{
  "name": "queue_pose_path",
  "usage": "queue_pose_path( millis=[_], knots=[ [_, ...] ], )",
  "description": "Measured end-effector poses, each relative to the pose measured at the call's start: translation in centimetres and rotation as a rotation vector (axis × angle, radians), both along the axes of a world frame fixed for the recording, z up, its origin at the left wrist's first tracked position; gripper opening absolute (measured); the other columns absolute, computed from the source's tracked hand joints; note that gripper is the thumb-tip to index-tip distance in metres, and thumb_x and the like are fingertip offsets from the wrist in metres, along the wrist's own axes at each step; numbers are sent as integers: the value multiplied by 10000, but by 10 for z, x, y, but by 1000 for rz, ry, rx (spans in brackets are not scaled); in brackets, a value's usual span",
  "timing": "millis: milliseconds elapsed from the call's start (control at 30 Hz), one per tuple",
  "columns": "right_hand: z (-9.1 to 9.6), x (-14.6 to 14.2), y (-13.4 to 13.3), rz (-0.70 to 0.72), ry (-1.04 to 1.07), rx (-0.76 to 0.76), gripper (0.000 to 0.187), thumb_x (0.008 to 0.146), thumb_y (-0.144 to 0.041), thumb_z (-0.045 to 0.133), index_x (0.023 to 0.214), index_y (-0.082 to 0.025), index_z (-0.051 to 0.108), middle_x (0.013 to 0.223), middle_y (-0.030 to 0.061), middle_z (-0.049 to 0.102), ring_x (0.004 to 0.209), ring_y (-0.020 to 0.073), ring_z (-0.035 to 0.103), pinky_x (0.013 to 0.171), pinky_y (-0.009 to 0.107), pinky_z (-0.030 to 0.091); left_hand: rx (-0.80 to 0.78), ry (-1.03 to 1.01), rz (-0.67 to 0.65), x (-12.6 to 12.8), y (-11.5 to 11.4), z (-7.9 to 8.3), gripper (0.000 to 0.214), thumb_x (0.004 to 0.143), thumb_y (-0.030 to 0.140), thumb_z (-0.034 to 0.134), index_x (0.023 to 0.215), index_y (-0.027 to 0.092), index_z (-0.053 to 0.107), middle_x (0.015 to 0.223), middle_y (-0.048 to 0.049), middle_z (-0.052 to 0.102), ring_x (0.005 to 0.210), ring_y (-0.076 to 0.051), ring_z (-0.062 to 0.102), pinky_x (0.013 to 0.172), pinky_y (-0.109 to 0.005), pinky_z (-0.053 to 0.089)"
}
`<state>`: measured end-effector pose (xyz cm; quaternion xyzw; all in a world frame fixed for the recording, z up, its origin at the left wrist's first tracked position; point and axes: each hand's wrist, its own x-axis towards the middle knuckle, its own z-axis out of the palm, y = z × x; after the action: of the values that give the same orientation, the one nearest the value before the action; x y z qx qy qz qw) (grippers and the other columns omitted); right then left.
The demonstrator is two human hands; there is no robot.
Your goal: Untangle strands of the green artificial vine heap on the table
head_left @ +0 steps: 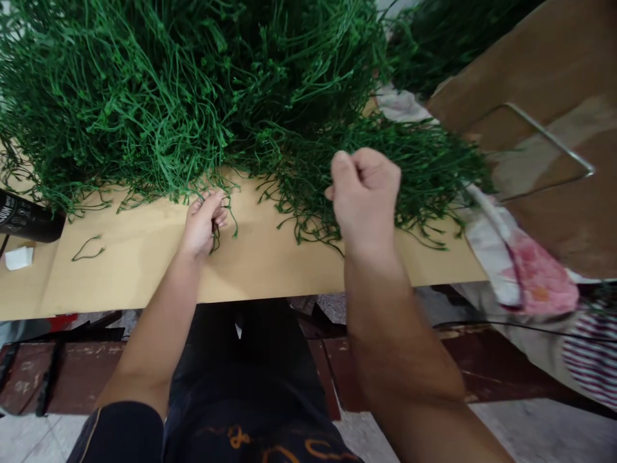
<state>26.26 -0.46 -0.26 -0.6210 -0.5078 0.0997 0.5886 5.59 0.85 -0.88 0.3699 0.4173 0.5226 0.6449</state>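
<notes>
A big tangled heap of thin green stems [159, 96], forked and knobbed at their tips, covers the far side of the table. My left hand [205, 222] is closed on a few green stems [232, 218] at the heap's near edge, with ends sticking out from the fingers. Over a flatter pile of the same stems [429, 173] is my right hand [366, 193], closed like a fist with its back toward me. Whatever it holds, if anything, is hidden by the hand. One loose stem [87, 249] lies by itself to the left.
The tan tabletop [260, 257] ends just in front of my body. At the left are a black bottle [29, 218] lying on its side and a white paper scrap [19, 257]. Brown cardboard [554, 77] with a bent metal rod [549, 138] and a pink-flowered cloth [540, 270] are at the right.
</notes>
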Motion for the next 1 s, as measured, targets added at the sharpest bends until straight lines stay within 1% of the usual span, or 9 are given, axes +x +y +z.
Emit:
queue_pose_path(
  millis=[133,300,433,567,633,733,800,900,1000],
  knots=[
    [12,0,-1,-26,-216,11,432,834,-352,557,510,-227,299,543,-38,303,584,116,359,633,317,365,27,-47,-96,5,-5,0,380,773,279,645,608,185,315,514,99,221,411,-8,269,418,-147,265],
    [0,10,4,34,-111,-65,333,858,-385,507,580,-213,442,560,-29,387,533,107,366,616,315,417,37,-78,-117,5,-4,0,373,790,278,624,611,184,311,524,92,226,424,-11,279,429,-149,274],
    [-12,-4,0,65,-172,-79,157,777,-337,617,740,-196,561,803,24,522,575,91,426,652,314,453,54,-65,-172,10,-4,-1,343,779,249,641,606,173,356,527,92,233,431,-8,283,438,-152,274],
    [-8,-22,-7,84,-158,-24,174,814,-370,572,849,-200,582,957,67,528,696,121,505,666,309,464,78,-34,-171,12,-4,-6,291,767,236,645,614,164,408,533,89,260,437,-6,282,450,-153,277],
    [-3,-30,-13,166,-133,-19,230,853,-421,512,864,-204,586,932,66,539,735,133,519,672,301,459,102,-35,-188,11,-3,-7,292,756,245,650,611,163,411,532,90,263,439,-5,274,452,-154,271],
    [2,-45,-22,398,-110,-84,335,858,-513,475,861,-199,591,854,52,554,712,130,515,645,284,436,113,-8,-264,10,-3,-8,319,728,282,680,605,163,410,520,94,268,437,-7,269,450,-160,259],
    [0,-54,-26,497,-135,-147,377,832,-556,498,768,-191,571,757,30,525,654,121,476,604,276,398,112,19,-299,10,-4,-7,333,724,311,684,601,162,413,510,95,269,437,-9,267,451,-163,254],
    [-6,-63,-29,502,-151,-182,438,855,-554,461,604,-195,457,616,-9,417,592,111,400,578,275,339,90,62,-289,10,-6,-5,331,746,325,667,598,154,425,512,91,294,438,-7,262,455,-163,254],
    [-12,-68,-29,452,-106,-117,448,896,-525,387,589,-201,419,619,-4,415,623,121,416,607,284,341,80,121,-287,11,-7,-4,294,764,304,660,610,141,468,531,81,342,436,-3,272,458,-168,255]
  ],
)
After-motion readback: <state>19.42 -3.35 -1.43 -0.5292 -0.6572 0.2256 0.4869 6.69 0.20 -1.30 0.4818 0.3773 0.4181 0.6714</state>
